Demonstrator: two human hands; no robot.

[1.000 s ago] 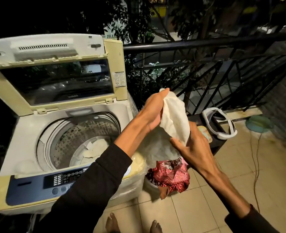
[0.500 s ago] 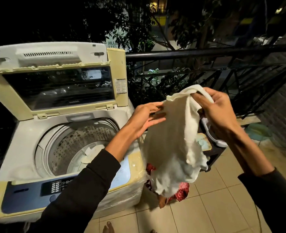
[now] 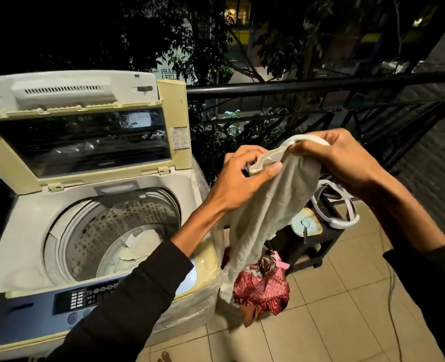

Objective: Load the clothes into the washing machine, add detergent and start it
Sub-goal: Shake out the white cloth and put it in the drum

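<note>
Head view: loading step. Left hand (image 3: pixel 244 178) and right hand (image 3: pixel 339 158) both gripping white cloth (image 3: pixel 271 210) at centre right of frame, hanging over red clothes (image 3: pixel 261 288), beside washer (image 3: pixel 33 220). Drum (image 3: pixel 116 231) at centre left, lid up. Next: carry leftward, drop into drum.

I see my left hand (image 3: pixel 238 180) and right hand (image 3: pixel 339 159) gripping a white garment (image 3: pixel 273 205) right of the open washing machine (image 3: pixel 90 205).
</note>
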